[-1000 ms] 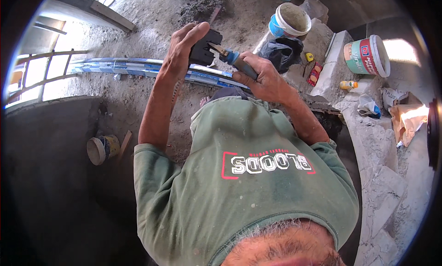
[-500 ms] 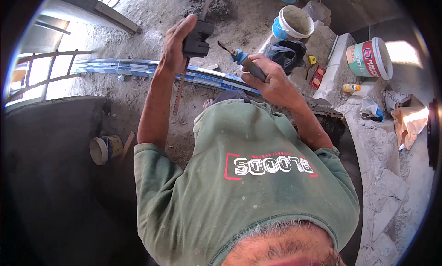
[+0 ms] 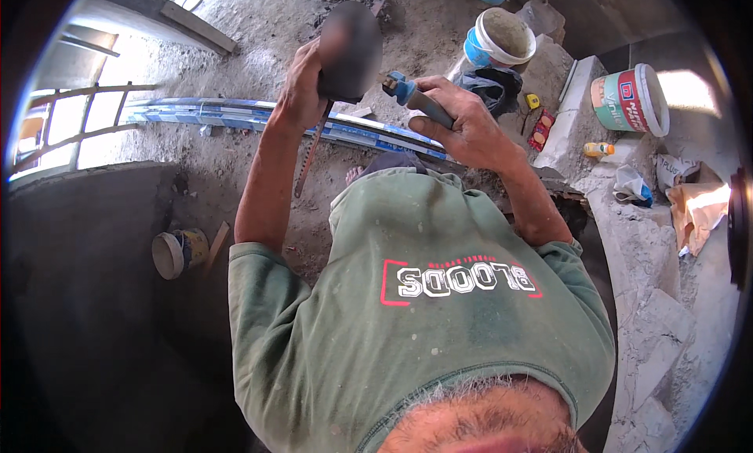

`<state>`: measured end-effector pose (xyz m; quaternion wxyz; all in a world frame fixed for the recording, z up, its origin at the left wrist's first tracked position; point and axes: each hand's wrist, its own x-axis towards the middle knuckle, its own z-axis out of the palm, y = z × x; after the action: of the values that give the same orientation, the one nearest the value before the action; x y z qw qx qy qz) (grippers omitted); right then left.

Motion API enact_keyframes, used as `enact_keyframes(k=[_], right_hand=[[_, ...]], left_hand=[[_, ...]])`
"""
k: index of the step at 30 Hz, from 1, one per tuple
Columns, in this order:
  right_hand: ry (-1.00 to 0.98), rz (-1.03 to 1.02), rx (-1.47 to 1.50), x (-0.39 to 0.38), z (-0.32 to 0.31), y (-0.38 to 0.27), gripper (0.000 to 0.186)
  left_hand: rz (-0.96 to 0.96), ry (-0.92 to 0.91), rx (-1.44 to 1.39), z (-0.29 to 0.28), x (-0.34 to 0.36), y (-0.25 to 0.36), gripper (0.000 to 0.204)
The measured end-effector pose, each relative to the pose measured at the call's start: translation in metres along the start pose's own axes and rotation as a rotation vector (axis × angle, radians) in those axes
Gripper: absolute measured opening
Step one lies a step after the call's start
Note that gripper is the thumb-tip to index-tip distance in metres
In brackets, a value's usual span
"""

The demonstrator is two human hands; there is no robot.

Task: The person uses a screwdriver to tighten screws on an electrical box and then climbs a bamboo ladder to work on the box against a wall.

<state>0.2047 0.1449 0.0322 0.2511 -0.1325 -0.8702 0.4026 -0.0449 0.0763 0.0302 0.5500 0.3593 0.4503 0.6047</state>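
Observation:
In my left hand is a black box-like piece, its outline blurred now, with my fingers closed around its left side. A thin reddish toothed saw blade hangs down below that hand; where its upper end sits is hidden. My right hand is wrapped around a hand tool with a grey grip, a blue collar and a short metal tip. That tip points left toward the black piece, with a gap between them.
Blue-wrapped long strips lie across the dusty floor ahead. To the right stand a blue-and-white bucket, a black plastic bag and a paint bucket on a ledge. A small pail lies at the left.
The tool in my right hand has turned, so its metal tip looks shorter and sits lower, nearer the black piece. My left hand has shifted slightly right.

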Motion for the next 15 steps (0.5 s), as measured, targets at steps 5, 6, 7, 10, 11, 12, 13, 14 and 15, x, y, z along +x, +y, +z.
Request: enact_keyframes(k=[5,6,7,10,11,12,13,14,15], right_hand=[[-0.005,-0.017,0.031,-0.001,0.003,0.007,0.026],[0.003,-0.041,0.034,-0.001,0.003,0.008,0.026],[-0.003,-0.043,0.032,0.0,0.003,0.008,0.026],[0.007,0.006,0.044,-0.001,0.002,0.007,0.025],[-0.003,0.013,0.044,-0.002,0.001,0.009,0.024],[-0.012,0.02,0.044,-0.003,0.001,0.01,0.024],[-0.014,0.021,0.043,-0.003,0.0,0.009,0.024],[-0.039,0.064,0.028,-0.003,-0.002,0.008,0.028],[-0.063,0.107,0.014,-0.002,-0.005,0.007,0.033]], left_hand=[[-0.01,0.022,0.092,0.01,0.002,0.004,0.052],[0.008,0.033,0.112,0.013,0.003,0.004,0.051],[0.027,0.044,0.131,0.014,0.003,0.005,0.05],[0.012,0.05,0.161,0.017,0.005,0.007,0.049],[0.012,0.051,0.159,0.016,0.006,0.006,0.049],[0.01,0.04,0.183,0.015,0.007,0.005,0.051],[0.007,0.029,0.206,0.015,0.008,0.004,0.053],[0.005,0.026,0.205,0.014,0.01,0.004,0.053],[0.053,0.042,0.339,0.012,0.012,0.006,0.054]])
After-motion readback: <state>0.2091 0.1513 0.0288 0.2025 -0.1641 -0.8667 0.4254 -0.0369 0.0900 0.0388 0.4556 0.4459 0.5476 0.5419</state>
